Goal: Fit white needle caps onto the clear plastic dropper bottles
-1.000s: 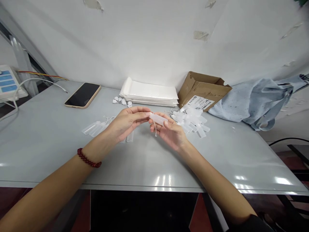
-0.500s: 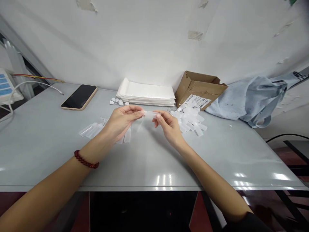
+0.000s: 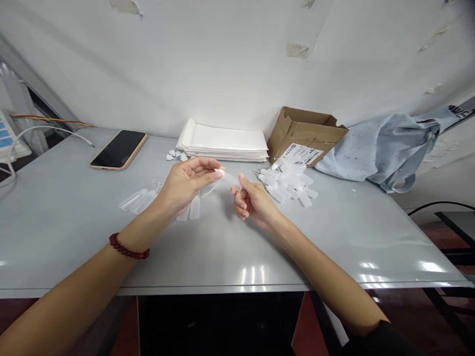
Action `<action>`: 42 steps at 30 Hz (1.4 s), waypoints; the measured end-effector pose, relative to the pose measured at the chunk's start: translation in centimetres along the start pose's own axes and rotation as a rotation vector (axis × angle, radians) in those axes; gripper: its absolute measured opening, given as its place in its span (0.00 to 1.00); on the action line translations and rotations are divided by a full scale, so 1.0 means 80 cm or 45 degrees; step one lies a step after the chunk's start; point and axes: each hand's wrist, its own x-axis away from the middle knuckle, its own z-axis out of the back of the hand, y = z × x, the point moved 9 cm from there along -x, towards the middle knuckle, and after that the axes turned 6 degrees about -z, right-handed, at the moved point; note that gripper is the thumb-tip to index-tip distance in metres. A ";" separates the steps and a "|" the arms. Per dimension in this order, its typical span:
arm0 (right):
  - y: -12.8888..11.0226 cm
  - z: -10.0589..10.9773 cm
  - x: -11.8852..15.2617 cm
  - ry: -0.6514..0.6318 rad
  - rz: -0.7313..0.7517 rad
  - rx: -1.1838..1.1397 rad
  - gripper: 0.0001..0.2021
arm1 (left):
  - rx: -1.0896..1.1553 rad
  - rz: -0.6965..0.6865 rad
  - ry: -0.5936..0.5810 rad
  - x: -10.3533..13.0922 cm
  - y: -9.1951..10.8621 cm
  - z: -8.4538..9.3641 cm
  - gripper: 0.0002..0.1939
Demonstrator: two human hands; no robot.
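Observation:
A translucent white sleeve [image 3: 230, 181] spans the space between my hands above the table. My left hand [image 3: 191, 183] pinches its left end, where a small white piece shows at the fingertips and a thin strip hangs below. The right end is between the thumb and fingers of my right hand [image 3: 256, 200]. To the right lies a pile of translucent tags with strings [image 3: 291, 184]. More clear sleeves [image 3: 137, 200] lie left of my left wrist, and a few [image 3: 194, 207] are partly hidden under that hand. Small white pieces [image 3: 176, 155] sit behind it.
A stack of white envelopes [image 3: 224, 143] lies against the wall, beside an open cardboard box [image 3: 306, 138]. At the back left is a phone [image 3: 119, 149] near a white cable [image 3: 55, 127]. Light blue cloth [image 3: 374, 151] rests at the back right of the grey table [image 3: 222, 262].
The sleeve now slopes down to the right instead of lying level. My right hand has dropped slightly and turned, and the camera view has shifted a little.

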 end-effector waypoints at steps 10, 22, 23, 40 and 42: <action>0.003 -0.009 0.000 -0.074 0.033 -0.015 0.21 | 0.002 0.035 -0.030 -0.002 -0.008 -0.001 0.15; -0.012 -0.014 0.012 0.079 0.349 0.490 0.20 | 0.075 0.050 -0.046 -0.001 -0.011 -0.004 0.16; -0.007 -0.019 0.011 -0.015 0.264 0.365 0.20 | 0.077 0.033 -0.059 -0.001 -0.010 -0.004 0.16; 0.009 -0.049 0.017 -0.490 -0.060 -0.236 0.18 | 0.213 0.152 -0.131 0.001 -0.021 -0.013 0.07; 0.011 -0.050 0.018 -0.516 -0.094 -0.270 0.18 | 0.229 0.144 -0.159 0.001 -0.020 -0.014 0.08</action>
